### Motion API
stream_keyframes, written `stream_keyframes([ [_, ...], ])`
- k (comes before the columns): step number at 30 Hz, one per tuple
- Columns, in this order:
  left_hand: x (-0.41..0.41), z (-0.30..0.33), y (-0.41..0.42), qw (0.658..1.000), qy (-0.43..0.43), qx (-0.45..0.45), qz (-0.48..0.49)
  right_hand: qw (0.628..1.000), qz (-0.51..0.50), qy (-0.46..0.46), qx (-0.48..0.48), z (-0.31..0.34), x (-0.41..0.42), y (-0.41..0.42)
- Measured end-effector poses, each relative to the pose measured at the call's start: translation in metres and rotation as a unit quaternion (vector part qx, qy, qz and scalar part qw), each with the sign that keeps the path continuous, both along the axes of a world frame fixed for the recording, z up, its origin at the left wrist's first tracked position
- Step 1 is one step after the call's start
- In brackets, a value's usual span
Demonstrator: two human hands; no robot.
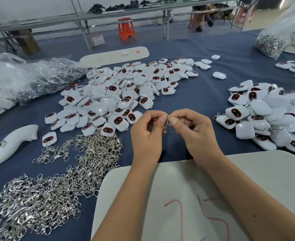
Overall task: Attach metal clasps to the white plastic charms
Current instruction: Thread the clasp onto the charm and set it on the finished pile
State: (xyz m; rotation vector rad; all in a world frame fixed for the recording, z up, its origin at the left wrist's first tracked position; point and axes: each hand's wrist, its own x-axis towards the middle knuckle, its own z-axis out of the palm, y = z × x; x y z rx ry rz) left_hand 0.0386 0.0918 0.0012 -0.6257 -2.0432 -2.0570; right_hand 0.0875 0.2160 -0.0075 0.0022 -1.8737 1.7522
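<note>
A single metal clasp [168,121] is pinched between the left hand [147,134] and the right hand [193,131], both held above the blue tabletop [195,87] just beyond the near-edge white board [160,197], which is marked with red strokes. The fingers of both hands are curled inward, thumbs and forefingers meeting on the clasp — no charm is seen in either hand. A large heap of white plastic charms [118,94], many showing a dark oval face ringed in red, is spread across the middle of the tabletop. A second heap of charms [265,117] is piled toward the right edge; metal hardware is visible among them. Loose clasps [47,188] are massed at the near-left corner, reaching up to the central heap. A white handheld device [9,145] lies near the left edge. Crumpled clear bags [30,77] are gathered at the far-left corner, and a clear bag of metal parts [271,40] stands at the far-right corner.
</note>
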Motion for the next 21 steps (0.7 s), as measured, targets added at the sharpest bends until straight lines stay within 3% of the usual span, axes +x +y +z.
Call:
stream_keyframes([
  [6,0.0006,0.0021,-0.0020,0.999,-0.015,0.030,-0.028,0.995,0.039,-0.023,-0.094,-0.0014,-0.0020,0.0083],
  [21,-0.0034,-0.0007,-0.0103,0.996,0.009,-0.067,-0.051,0.994,0.047,-0.079,-0.051,-0.0005,-0.0030,0.0079],
])
